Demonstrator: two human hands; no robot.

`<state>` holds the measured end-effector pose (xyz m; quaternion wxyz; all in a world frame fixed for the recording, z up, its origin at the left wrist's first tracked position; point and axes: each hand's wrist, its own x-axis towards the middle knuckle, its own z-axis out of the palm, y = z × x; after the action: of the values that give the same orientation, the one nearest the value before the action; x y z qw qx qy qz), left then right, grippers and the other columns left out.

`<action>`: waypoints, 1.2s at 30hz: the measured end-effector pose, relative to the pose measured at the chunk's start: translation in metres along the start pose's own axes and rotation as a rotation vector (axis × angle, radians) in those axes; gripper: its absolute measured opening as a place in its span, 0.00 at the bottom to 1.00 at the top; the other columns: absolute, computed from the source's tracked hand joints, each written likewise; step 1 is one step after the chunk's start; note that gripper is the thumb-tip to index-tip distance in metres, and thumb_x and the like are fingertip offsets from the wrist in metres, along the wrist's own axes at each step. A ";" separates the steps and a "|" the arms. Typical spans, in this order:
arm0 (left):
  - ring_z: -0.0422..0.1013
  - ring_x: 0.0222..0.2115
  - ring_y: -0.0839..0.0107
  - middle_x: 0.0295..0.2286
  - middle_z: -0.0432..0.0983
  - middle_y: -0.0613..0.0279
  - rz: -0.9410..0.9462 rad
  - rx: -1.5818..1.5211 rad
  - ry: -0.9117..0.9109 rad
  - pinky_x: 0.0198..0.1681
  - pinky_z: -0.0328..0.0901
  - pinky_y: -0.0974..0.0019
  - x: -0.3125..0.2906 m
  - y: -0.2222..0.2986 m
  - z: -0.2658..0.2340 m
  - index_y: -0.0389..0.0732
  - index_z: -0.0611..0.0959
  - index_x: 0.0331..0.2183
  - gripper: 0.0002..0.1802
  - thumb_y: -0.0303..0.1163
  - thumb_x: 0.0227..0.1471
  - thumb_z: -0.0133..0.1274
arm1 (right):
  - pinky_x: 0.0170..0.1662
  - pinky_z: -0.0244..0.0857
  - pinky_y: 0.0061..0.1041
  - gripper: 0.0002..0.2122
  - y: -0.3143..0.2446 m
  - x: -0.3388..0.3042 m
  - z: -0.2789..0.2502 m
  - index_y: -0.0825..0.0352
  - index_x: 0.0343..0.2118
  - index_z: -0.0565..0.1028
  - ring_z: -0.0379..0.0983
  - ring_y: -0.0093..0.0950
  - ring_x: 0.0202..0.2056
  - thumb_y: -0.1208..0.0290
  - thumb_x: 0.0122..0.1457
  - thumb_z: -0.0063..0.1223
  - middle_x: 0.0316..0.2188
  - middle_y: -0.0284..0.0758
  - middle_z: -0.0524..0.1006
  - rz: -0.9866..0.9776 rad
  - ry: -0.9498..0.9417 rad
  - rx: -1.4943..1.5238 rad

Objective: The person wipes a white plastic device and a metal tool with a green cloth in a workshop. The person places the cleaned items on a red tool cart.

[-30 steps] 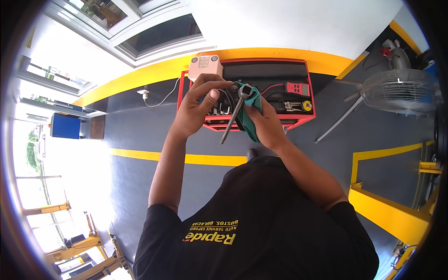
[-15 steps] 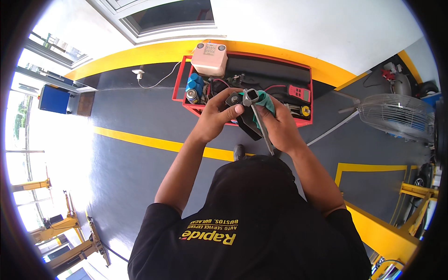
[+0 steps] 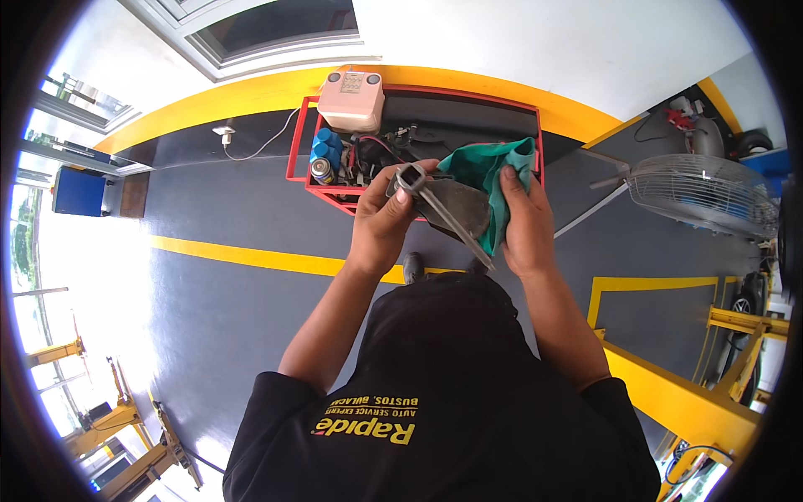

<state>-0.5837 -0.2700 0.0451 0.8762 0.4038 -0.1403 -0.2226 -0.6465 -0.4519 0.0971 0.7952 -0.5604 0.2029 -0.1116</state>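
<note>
My left hand (image 3: 380, 227) is closed on a grey metal tool (image 3: 450, 219) with a squared, hollow end and a long thin shaft slanting down to the right. Behind the shaft lies a dark flat plate (image 3: 465, 201), whose left end is at my left fingers; I cannot tell whether the two are one piece. In my right hand (image 3: 529, 219) is a green cloth (image 3: 493, 163), pinched under the thumb and draped against the plate's right end. Both hands are above the near side of a red tool cart (image 3: 539, 138).
On the cart stand a pinkish box (image 3: 351, 105), blue bottles (image 3: 326, 146) and a spray can (image 3: 321, 171). A cable runs to a wall socket (image 3: 223, 131). To the right are a large fan (image 3: 703, 191) and a yellow lift beam (image 3: 669, 389).
My right hand has moved right, away from the metal end, spreading the bunched cloth out. The squared end has shifted left to my left thumb, and more of the plate shows.
</note>
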 end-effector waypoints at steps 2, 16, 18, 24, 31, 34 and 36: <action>0.72 0.53 0.58 0.54 0.73 0.53 -0.073 -0.178 0.054 0.56 0.67 0.51 -0.004 -0.009 -0.009 0.43 0.76 0.53 0.22 0.48 0.65 0.52 | 0.47 0.62 0.20 0.17 -0.011 0.002 -0.013 0.67 0.50 0.75 0.68 0.17 0.40 0.56 0.72 0.46 0.40 0.27 0.76 -0.081 -0.059 -0.057; 0.74 0.53 0.62 0.52 0.74 0.55 -0.466 -0.532 0.077 0.57 0.70 0.55 -0.021 0.002 0.004 0.42 0.71 0.58 0.27 0.52 0.71 0.35 | 0.65 0.57 0.43 0.30 -0.051 -0.008 0.008 0.56 0.55 0.74 0.61 0.37 0.66 0.65 0.46 0.72 0.60 0.34 0.70 -0.728 -0.846 -1.433; 0.74 0.52 0.62 0.52 0.74 0.55 -0.475 -0.535 0.094 0.57 0.70 0.55 -0.022 0.000 0.005 0.41 0.70 0.58 0.28 0.52 0.71 0.35 | 0.63 0.60 0.43 0.31 -0.038 -0.006 0.003 0.56 0.55 0.74 0.64 0.37 0.64 0.66 0.43 0.73 0.58 0.32 0.72 -0.813 -0.819 -1.401; 0.74 0.51 0.62 0.52 0.74 0.54 -0.587 -0.294 0.092 0.54 0.72 0.55 -0.016 0.017 0.007 0.39 0.70 0.59 0.32 0.56 0.70 0.36 | 0.55 0.67 0.39 0.32 -0.027 -0.003 0.000 0.58 0.51 0.76 0.73 0.37 0.54 0.69 0.37 0.75 0.50 0.31 0.76 -0.961 -0.743 -1.207; 0.75 0.51 0.61 0.50 0.74 0.54 -0.771 0.230 -0.165 0.40 0.76 0.59 -0.014 0.056 0.002 0.44 0.65 0.63 0.38 0.63 0.67 0.37 | 0.48 0.70 0.33 0.32 -0.051 -0.008 -0.010 0.62 0.49 0.77 0.76 0.37 0.44 0.71 0.35 0.76 0.42 0.33 0.77 -0.807 -0.680 -0.881; 0.73 0.51 0.61 0.49 0.75 0.51 -0.579 0.314 -0.068 0.54 0.69 0.53 -0.024 0.045 0.006 0.36 0.62 0.64 0.47 0.67 0.63 0.41 | 0.46 0.69 0.27 0.29 -0.049 -0.007 -0.019 0.63 0.47 0.77 0.76 0.30 0.41 0.71 0.39 0.78 0.40 0.33 0.77 -0.684 -0.620 -0.704; 0.70 0.55 0.58 0.52 0.72 0.49 -0.347 0.448 -0.141 0.58 0.65 0.52 -0.025 0.044 0.011 0.36 0.59 0.66 0.52 0.69 0.59 0.46 | 0.45 0.68 0.25 0.26 -0.044 -0.010 -0.023 0.64 0.46 0.77 0.74 0.25 0.40 0.70 0.42 0.77 0.39 0.31 0.77 -0.539 -0.553 -0.548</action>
<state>-0.5979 -0.2390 0.0845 0.7020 0.5888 -0.1751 -0.3603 -0.6641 -0.4828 0.1335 0.5849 -0.7909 -0.1474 -0.1030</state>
